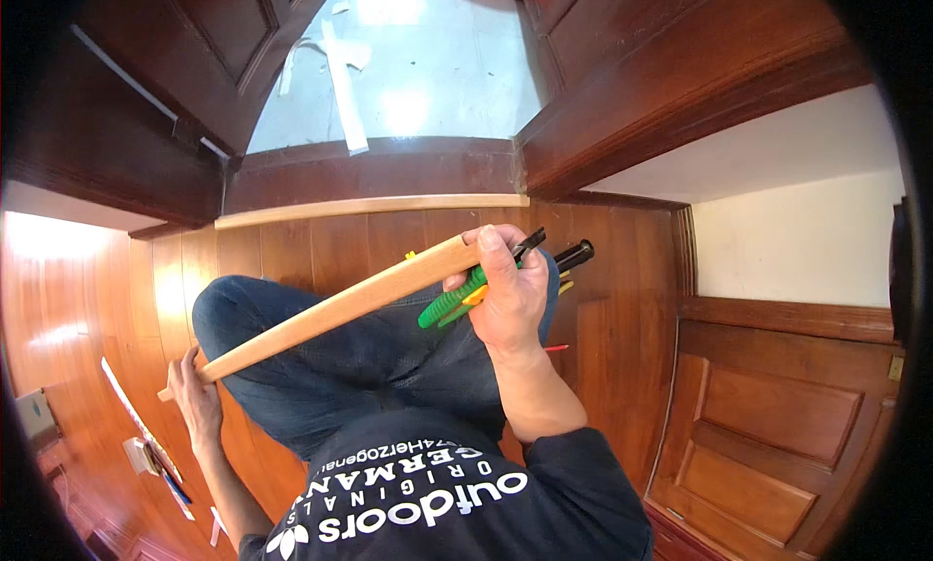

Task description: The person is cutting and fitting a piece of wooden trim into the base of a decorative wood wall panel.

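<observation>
A long, flat strip of light wood (340, 313) slants across my lap, above my crossed legs in blue jeans. My left hand (195, 396) is closed around its lower left end. At the upper right end, my right hand (510, 284) pinches the strip between thumb and fingers. Against that same hand is a tool with a ribbed green handle (447, 305), yellow parts and a black tip; its kind is unclear, and the fingers partly cover it. Just beyond the hand, a black cylindrical end (575, 255) sticks out over my knee.
Another light wood strip (374, 207) lies along the foot of the dark door sill (369, 172). Torn white strips (342, 89) lie on the pale tiles beyond. Dark door panels flank the opening. On the left floor are a long thin white strip (136, 405) and a small white block (141, 456).
</observation>
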A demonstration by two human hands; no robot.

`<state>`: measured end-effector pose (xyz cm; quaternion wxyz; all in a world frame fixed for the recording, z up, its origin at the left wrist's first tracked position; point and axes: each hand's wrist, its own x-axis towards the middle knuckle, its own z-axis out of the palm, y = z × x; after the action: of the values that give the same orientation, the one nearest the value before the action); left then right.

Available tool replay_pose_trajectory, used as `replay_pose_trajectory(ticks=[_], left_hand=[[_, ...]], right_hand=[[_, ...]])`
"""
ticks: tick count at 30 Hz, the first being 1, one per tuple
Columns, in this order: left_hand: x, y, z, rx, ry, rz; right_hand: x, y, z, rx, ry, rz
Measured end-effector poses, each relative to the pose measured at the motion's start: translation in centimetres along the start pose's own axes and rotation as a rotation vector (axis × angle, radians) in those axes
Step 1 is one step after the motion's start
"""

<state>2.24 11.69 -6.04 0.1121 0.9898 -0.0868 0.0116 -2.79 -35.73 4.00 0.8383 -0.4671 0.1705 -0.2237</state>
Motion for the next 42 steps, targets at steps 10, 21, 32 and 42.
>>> replay_pose_trajectory(ticks=[10, 21, 32, 42], left_hand=[[4.7, 20.7, -8.3, -0.447, -0.288, 0.443], [7.5, 26.7, -6.7, -0.709, -0.215, 0.395], [6.4, 27.2, -6.5, -0.647, -0.163, 0.368], [6.0, 27.4, -6.7, -0.615, -0.076, 0.415]], right_hand=[[-1.7, 2.3, 2.7, -0.213, -0.163, 0.049], [-2.6, 1.8, 2.3, -0.732, -0.332, -0.342], [-2.0, 2.6, 4.3, -1.003, -0.283, -0.568], [-1.9, 1.9, 4.4, -1.029, -0.316, -0.543]])
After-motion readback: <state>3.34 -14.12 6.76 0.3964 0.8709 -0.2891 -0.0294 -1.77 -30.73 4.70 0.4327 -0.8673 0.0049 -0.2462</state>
